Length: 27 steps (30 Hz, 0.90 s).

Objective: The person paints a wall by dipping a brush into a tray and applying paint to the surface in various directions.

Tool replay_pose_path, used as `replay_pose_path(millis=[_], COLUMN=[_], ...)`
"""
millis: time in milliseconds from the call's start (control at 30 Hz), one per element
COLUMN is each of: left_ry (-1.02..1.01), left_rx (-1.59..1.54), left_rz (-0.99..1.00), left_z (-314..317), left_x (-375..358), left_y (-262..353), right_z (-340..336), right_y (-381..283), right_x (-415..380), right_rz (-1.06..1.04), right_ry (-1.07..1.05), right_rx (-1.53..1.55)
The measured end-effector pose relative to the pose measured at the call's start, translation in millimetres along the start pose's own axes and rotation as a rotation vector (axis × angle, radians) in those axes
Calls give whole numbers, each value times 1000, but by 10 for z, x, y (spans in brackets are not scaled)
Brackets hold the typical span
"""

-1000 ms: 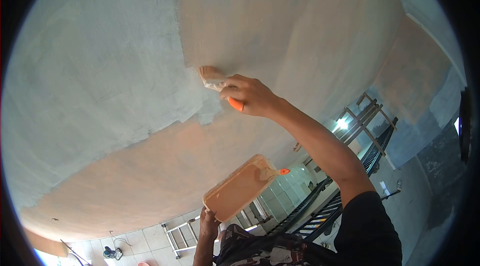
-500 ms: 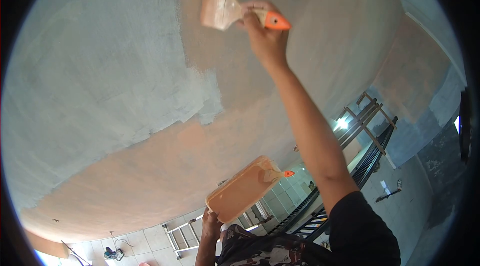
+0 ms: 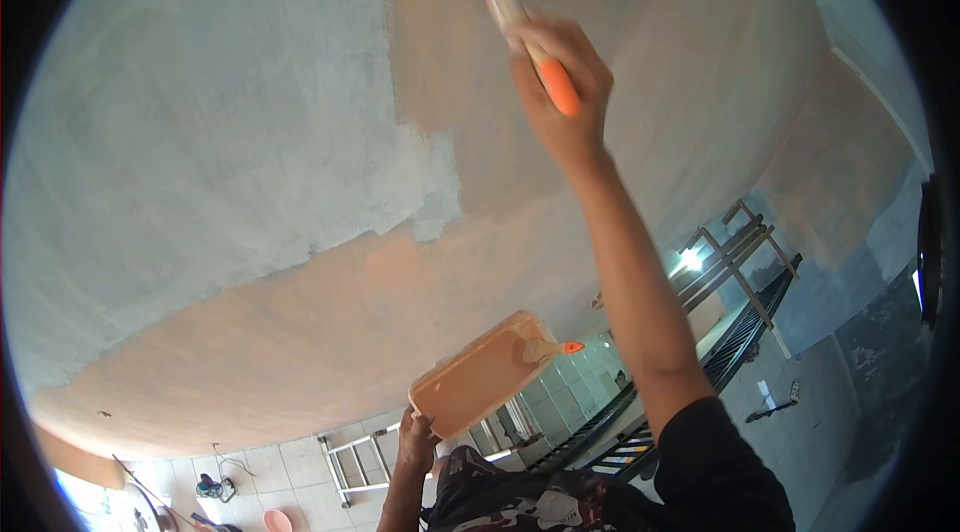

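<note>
Overhead, a curved plaster ceiling [image 3: 250, 162], part bare grey and part coated in matte peach paint, fills the view. Nearest, low in frame: left hand [image 3: 415, 432], fingers curled under the edge of a flat rectangular peach-smeared paint tray [image 3: 478, 377], held tilted and raised, apparently to keep paint within reach, a second orange-tipped brush [image 3: 558, 345] resting on its far corner. Farther up: right hand [image 3: 565, 92], fingers wrapped tight round the orange handle of a wide flat bristle brush [image 3: 505, 2], bristles edge-on against the painted zone; beyond, tiled floor [image 3: 300, 467], metal ladder [image 3: 350, 462], dark railing [image 3: 740, 322].
</note>
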<state>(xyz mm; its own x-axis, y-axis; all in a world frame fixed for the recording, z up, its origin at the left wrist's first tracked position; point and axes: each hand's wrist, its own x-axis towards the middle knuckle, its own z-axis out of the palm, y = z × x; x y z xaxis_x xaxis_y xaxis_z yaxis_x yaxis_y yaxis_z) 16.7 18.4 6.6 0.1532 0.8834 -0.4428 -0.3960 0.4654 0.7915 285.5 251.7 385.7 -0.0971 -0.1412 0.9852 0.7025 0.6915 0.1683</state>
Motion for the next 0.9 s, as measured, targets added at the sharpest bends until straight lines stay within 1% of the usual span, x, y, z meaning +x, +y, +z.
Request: replay_pose_path(millis=[33, 67, 133, 167, 200, 267, 300, 333, 400, 433, 500, 533, 600, 667, 733, 767, 833, 900], left_ry=[11, -1, -1, -10, -21, -25, -33, -30, 12, 14, 19, 22, 43, 48, 51, 16, -16, 46], left_rx=[24, 14, 0, -7, -13, -40, -68, -68, -42, -48, -76, -77, 30, 35, 32, 3, -32, -12], left_rz=[11, 22, 25, 37, 2, 10, 22, 21, 19, 24, 17, 11, 23, 43, 58, 76, 97, 47], left_z=[-11, -16, -84, -109, -130, -141, -110, -96, -73, -49, -54, -64, -122, -163, -158, -143, -126, -179], left_x=[33, 35, 73, 91, 92, 50, 23, -18, -46, -51, -104, -101, -118, -130, -157, -201, -216, -176], left_y=[-7, -4, -80, -112, -102, -106, -124, -130, -75, -50, -4, -11, -40, -34, -17, 35, 29, -30], right_z=[94, 146, 253, 309, 330, 231, 167, 63, -52, -21, 22, 83, 156, 142, 38, 8, -27, 61], right_y=[55, 55, 30, 6, -50, -299, -371, -428, -545, -504, -486, -384, -257, 27, 6, -56, -131, -179], right_x=[87, 38, -70, -306, -672, -1352, -1754, -2032, -2203, -2209, -2139, -2051, -1509, -998, -610, -471, -288, -518], right_rz=[-111, -104, -196, -221, -242, -277, -220, -117, -44, -52, -160, -152, 3, -291, -319, -314, -243, -271], right_ry=[-57, -67, -347, -429, -510, -747, -857, -986, -1179, -1179, -1151, -1161, -1039, -1003, -729, -736, -443, -458], right_rx=[-36, -27, -140, -133, -131, -81, -12, 75, 185, 189, 203, 163, 204, 38, -43, -37, -247, -231])
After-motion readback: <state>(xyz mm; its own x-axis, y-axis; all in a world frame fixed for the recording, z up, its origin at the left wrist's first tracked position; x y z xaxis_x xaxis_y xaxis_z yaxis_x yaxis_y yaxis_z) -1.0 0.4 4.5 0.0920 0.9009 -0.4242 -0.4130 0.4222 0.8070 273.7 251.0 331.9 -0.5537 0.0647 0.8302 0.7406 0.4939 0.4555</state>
